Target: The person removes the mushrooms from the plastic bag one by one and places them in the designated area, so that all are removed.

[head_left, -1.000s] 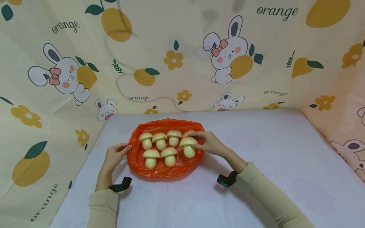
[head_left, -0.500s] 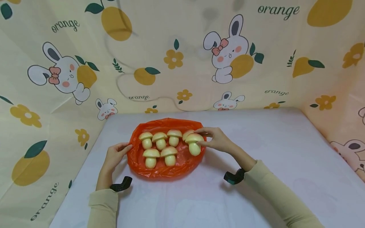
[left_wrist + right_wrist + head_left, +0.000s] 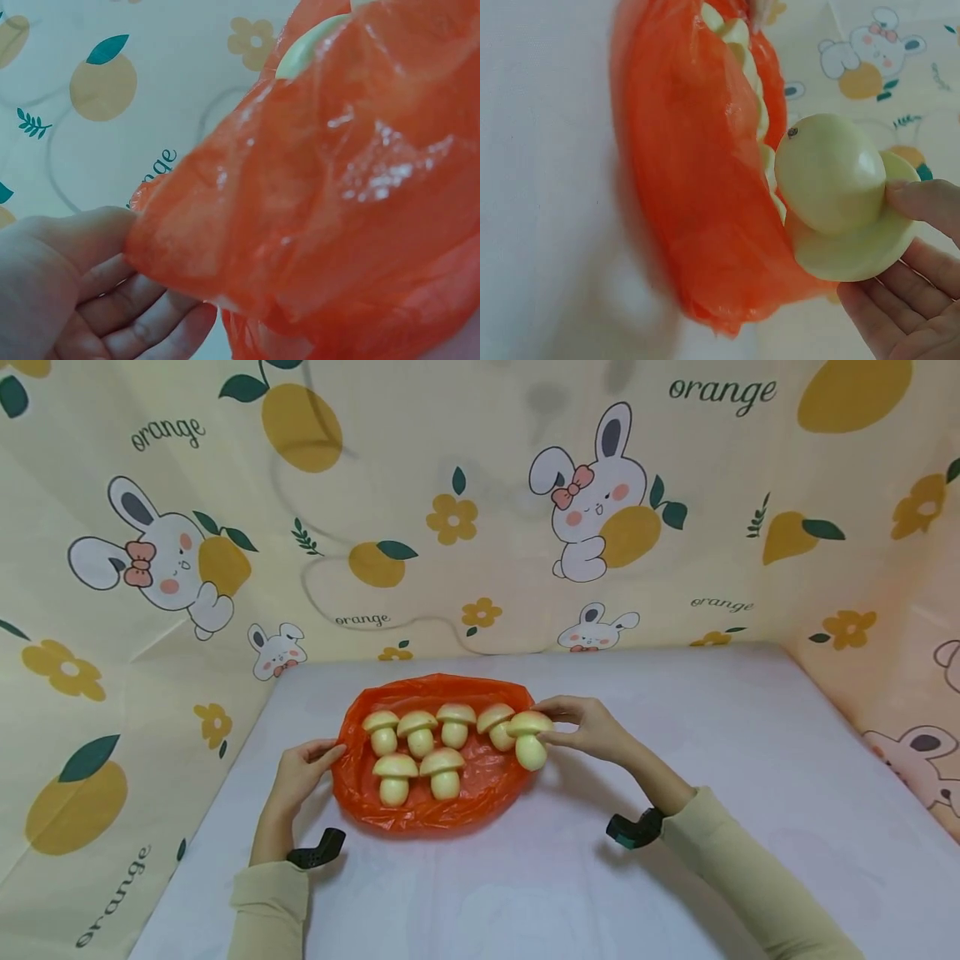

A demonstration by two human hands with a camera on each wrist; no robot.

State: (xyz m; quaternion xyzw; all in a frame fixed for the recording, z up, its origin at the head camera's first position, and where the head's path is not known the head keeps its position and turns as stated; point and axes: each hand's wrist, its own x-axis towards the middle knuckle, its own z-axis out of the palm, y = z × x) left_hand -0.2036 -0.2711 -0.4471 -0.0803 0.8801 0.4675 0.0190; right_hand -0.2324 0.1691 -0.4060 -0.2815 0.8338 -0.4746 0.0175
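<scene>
An orange-red plastic bag point(image 3: 480, 777) lies spread with its mouth up, and several pale toy mushrooms point(image 3: 442, 774) sit in two rows inside it. My left hand point(image 3: 302, 772) pinches the bag's left edge; in the left wrist view thumb and fingers meet on the film point(image 3: 202, 247). At the bag's right rim my right hand point(image 3: 592, 727) holds a toy mushroom point(image 3: 530, 743), cap up and stem down. Close up in the right wrist view, thumb and fingers grip that mushroom's cap point(image 3: 855, 255), and its rounded stem with a small dark spot faces the camera.
A white-covered table point(image 3: 720, 793) carries the bag. Behind and at both sides hangs a cloth point(image 3: 510, 552) printed with rabbits and oranges. Each wrist wears a black camera mount, one at the left point(image 3: 318, 849) and one at the right point(image 3: 635, 828).
My right hand has moved right with its mushroom, from inside the bag to the right rim, uncovering the mushroom behind. My left hand has kept its grip on the bag's edge.
</scene>
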